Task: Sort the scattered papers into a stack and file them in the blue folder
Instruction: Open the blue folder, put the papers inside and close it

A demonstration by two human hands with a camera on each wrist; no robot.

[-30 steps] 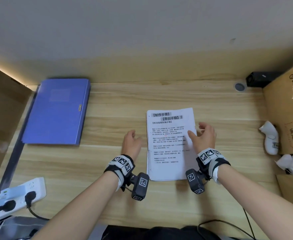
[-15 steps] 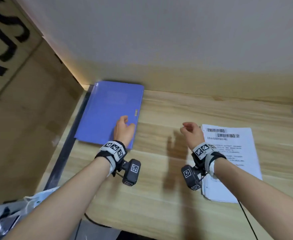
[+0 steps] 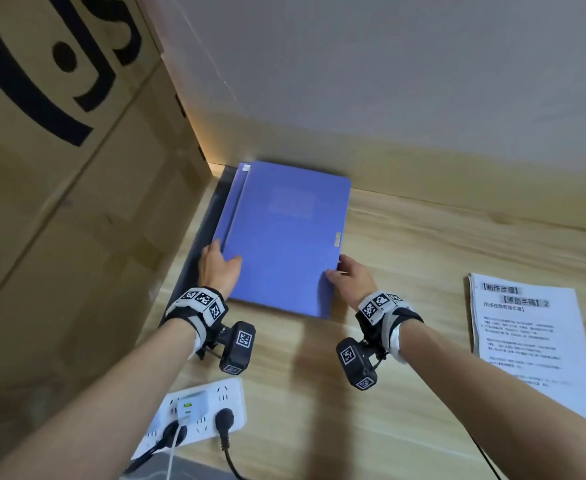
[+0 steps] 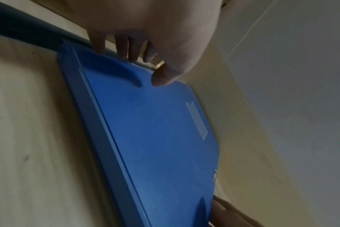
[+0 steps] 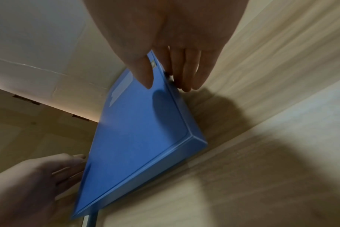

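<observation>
Blue folder (image 3: 284,237) lies closed on the bench (image 3: 423,244), centre of frame. Left hand (image 3: 217,270) has its grip clamped on the folder's left edge — thumb on the cover. Right hand (image 3: 348,280) grips the right edge likewise. Paper stack (image 3: 526,341) lies at frame right — well apart.

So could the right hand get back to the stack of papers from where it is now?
Probably yes: the right hand holds the blue folder's edge, and only bare desk separates it from the paper stack.
</observation>
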